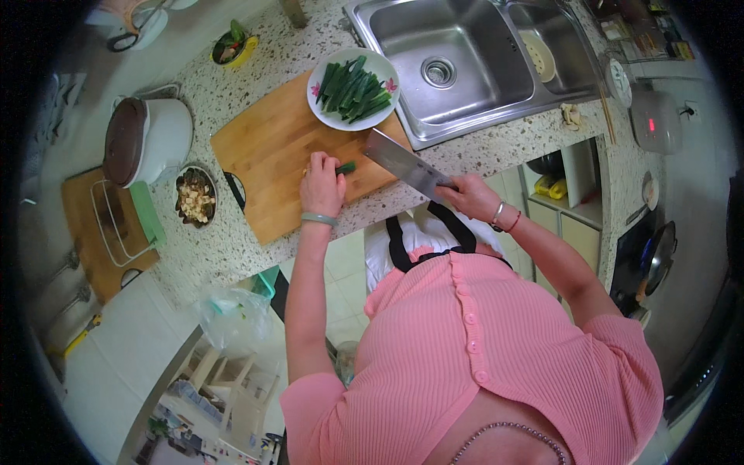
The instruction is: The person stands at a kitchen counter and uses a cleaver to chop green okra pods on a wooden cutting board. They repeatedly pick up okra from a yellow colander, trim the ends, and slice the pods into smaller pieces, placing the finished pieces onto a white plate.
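My left hand [322,186] rests on the wooden cutting board [263,147], its fingers closed on a short bunch of green scallion [346,167] whose cut end pokes out to the right. In my right hand [470,197] is a cleaver [404,164], gripped by its handle. Its broad blade points up and to the left, over the board's right edge, apart from the scallion. At the board's far edge stands a white plate [316,94] with pink flowers, heaped with cut scallion lengths [353,90].
A double steel sink [480,46] lies at the far right, a strainer [536,57] in its smaller basin. Left of the board are a bowl of diced food [195,197] and a white pot [167,129] with a brown lid. A yellow-handled cup [246,53] stands behind.
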The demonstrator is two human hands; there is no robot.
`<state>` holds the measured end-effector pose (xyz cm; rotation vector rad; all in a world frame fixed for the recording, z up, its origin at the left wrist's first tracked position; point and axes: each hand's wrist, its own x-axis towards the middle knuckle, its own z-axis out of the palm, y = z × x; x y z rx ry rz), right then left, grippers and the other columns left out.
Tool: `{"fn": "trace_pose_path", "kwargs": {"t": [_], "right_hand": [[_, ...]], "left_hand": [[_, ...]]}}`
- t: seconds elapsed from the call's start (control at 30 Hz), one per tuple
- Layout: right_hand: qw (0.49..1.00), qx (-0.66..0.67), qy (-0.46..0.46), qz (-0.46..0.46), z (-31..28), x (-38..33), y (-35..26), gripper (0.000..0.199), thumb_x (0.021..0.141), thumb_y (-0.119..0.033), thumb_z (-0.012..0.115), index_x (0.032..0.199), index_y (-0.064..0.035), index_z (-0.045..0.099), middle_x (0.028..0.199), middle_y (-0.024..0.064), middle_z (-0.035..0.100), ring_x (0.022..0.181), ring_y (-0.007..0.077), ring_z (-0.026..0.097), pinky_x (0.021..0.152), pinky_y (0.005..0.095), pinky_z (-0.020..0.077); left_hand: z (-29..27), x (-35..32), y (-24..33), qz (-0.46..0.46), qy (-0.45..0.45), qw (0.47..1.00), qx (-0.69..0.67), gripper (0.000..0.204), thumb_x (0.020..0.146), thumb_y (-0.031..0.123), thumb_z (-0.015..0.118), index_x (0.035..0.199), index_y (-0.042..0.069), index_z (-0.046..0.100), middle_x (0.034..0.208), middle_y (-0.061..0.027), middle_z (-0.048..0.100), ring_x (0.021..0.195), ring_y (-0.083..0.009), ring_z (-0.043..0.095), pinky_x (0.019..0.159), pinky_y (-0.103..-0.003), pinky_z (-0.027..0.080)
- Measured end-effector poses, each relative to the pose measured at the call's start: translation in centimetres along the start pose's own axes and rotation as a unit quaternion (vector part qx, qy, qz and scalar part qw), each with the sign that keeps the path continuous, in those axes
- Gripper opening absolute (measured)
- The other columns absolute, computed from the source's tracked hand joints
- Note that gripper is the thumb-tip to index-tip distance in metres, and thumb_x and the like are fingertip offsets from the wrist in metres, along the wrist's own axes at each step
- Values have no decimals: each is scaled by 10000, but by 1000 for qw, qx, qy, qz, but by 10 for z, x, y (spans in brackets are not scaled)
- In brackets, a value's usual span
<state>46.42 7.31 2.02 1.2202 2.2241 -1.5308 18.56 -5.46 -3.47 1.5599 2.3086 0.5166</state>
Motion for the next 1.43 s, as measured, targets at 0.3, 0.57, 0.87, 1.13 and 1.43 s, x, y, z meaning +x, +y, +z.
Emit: {"fn": "trace_pose_path", "kwargs": {"t": [0.3, 0.57, 0.87, 1.13, 1.43], "right_hand": [[984, 159, 35, 76, -11, -21, -1, 285, 916, -266, 603, 866, 7, 665, 519, 56, 515, 443, 108, 474, 437, 310, 404], [973, 178, 128, 66, -4, -29, -6, 300, 908, -279, 620, 835, 9, 658, 518, 37, 522, 440, 95, 500, 418, 308, 403], [944, 77, 315, 55, -26, -35, 7, 208, 853, -197, 644, 1027, -85, 654, 783, 132, 645, 666, 332, 600, 617, 374, 493], [907, -104, 397, -94, -110, 4, 53, 576, 759, -106, 717, 1289, -121, 491, 1008, 148, 591, 902, 361, 600, 741, 428, 500], [979, -42, 179, -93, -256, 62, 149, 527, 856, -266, 672, 1332, -143, 484, 1163, 172, 608, 914, 312, 645, 777, 382, 511]], "left_hand": [[-10, 61, 0, -89, 73, 972, -202, 185, 818, 131, 670, 951, 18, 610, 885, -130, 607, 833, -297, 599, 722, -410, 490], [-11, 155, 7, 71, 106, 989, -68, 173, 837, 129, 672, 971, 28, 630, 934, -143, 600, 876, -312, 587, 771, -402, 486], [-2, 111, 90, -104, -83, 854, -502, 315, 967, 325, 562, 1129, 68, 647, 956, -50, 685, 738, -96, 615, 661, -248, 503], [85, 151, 237, -248, -200, 572, -756, 436, 973, 279, 551, 1296, 12, 425, 1194, -167, 575, 1037, -286, 617, 885, -429, 534], [157, 222, 289, -337, -39, 457, -822, 429, 969, 202, 552, 1339, 52, 394, 1294, -174, 498, 1184, -373, 517, 957, -619, 442]]}}
